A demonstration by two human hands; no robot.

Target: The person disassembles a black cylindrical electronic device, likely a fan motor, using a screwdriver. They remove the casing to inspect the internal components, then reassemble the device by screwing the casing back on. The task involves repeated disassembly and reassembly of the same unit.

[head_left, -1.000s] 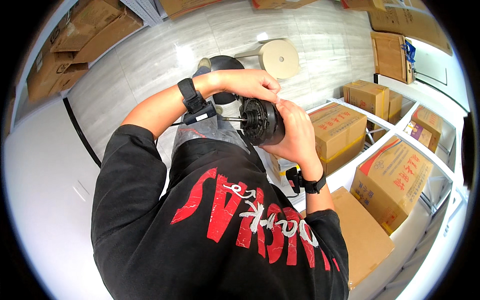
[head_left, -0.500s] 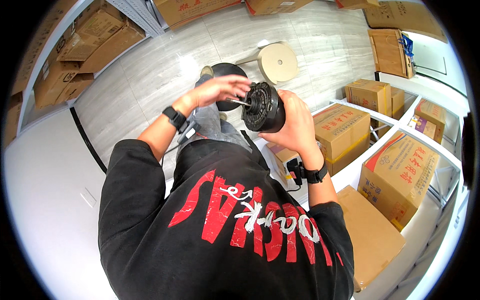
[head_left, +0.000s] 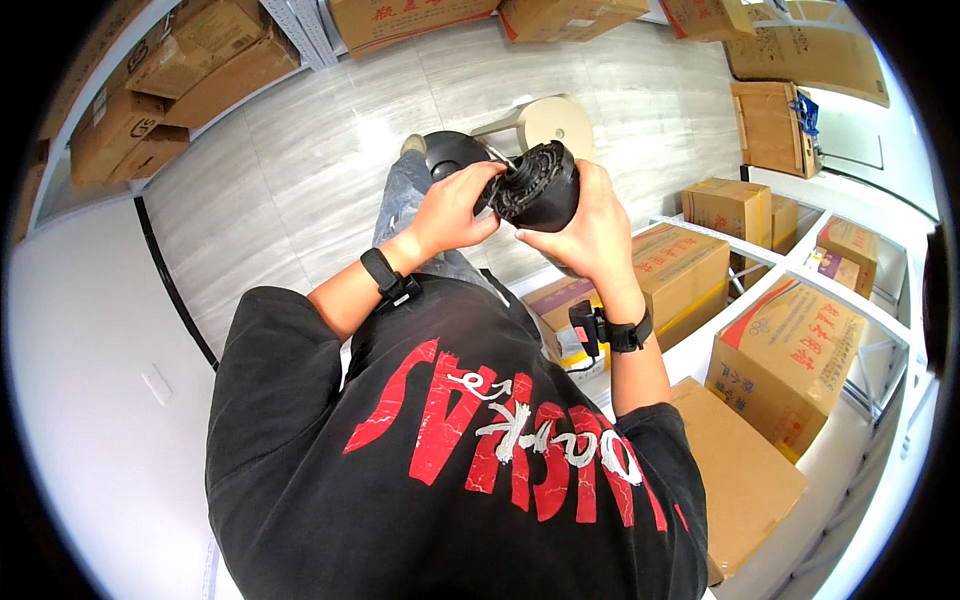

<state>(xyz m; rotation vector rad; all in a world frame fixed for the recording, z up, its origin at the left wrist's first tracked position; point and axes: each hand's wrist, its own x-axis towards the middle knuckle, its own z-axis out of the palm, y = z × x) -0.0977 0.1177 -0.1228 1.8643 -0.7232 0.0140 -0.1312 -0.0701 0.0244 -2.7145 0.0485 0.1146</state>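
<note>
A black, round fan motor (head_left: 550,200), with a ribbed face and a thin metal shaft (head_left: 498,156), is held up in front of my body. My right hand (head_left: 598,238) wraps round the smooth rear of its housing from the right. On the other side, my left hand (head_left: 455,212) has its fingers bent in against the left edge of the ribbed face, gripping there. The fingertips of the left hand are partly hidden behind the motor. The face is tilted up and away, and the shaft points to the far left.
Beyond the motor, a round black object (head_left: 447,152) and a beige round-topped stool (head_left: 556,122) stand on the tiled floor. White shelving (head_left: 800,255) with cardboard boxes (head_left: 790,350) runs along my right. More boxes (head_left: 225,65) sit on a rack at the far left.
My left hand has come from above the shaft down to the motor's left edge and closed there. The motor has tilted, its face now turned more upward and away.
</note>
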